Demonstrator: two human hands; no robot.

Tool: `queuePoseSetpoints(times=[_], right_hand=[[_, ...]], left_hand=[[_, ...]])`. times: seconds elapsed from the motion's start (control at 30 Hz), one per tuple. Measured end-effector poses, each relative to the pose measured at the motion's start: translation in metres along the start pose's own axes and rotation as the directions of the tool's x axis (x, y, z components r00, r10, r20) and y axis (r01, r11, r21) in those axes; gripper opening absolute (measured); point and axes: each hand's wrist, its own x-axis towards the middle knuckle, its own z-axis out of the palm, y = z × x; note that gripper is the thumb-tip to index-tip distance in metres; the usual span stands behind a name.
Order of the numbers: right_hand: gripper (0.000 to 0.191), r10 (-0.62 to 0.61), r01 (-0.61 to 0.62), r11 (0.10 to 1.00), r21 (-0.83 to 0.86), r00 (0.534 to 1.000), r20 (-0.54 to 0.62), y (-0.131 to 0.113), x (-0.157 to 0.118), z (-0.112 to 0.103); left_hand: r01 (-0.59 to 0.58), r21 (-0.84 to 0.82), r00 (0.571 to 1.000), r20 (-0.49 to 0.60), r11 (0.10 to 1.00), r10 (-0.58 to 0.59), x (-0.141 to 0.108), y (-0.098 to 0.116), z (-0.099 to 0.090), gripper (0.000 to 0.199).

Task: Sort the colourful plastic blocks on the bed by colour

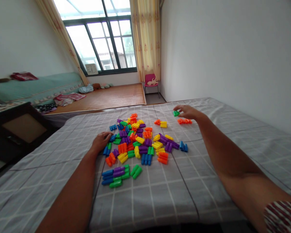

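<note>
Plastic blocks [122, 148] lie mostly loose on the bedsheet [160, 194], only one near cluster [118, 169] looking joined, while the right hand [188, 112] finger-pinches a green block [176, 113] and the left hand [100, 141], beside others, shows no clear grip.

Daylight fills a dark-framed window [106, 42] between yellow curtains [145, 42], near white walls [223, 58] and a pink chair [149, 77].

We couldn't tell if our left hand [102, 141], around eight o'clock, gripped the blue block [113, 138] or just touched it. Our right hand [188, 112] partly hid the green block [176, 113] at three. Edges chopped the striped sleeve [283, 216] at four, window [94, 20] at eleven.
</note>
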Motion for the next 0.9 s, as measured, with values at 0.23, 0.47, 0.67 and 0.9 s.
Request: queuePoseSetpoints(times=[0.23, 0.47, 0.67, 0.9], right_hand=[[0.045, 0.048, -0.049, 0.998, 0.027, 0.999, 0.023, 0.013, -0.003, -0.002], [0.042, -0.160, 0.167, 0.986, -0.023, 0.969, 0.189, -0.036, 0.007, 0.029], [0.043, -0.134, 0.143, 0.989, -0.033, 0.972, 0.191, -0.026, 0.002, 0.021], [0.041, -0.084, 0.074, 0.995, 0.067, 0.984, 0.158, -0.021, -0.017, 0.049]], left_hand=[[0.000, 0.006, 1.000, -0.002, 1.000, 0.000, 0.000, 0.001, 0.000, 0.051], [-0.023, 0.012, 1.000, -0.007, 1.000, 0.023, 0.002, -0.006, 0.004, 0.049], [-0.006, 0.016, 1.000, -0.004, 1.000, 0.006, 0.002, -0.003, 0.004, 0.046], [0.019, 0.045, 1.000, -0.002, 0.999, -0.019, 0.001, 0.006, 0.001, 0.044]])
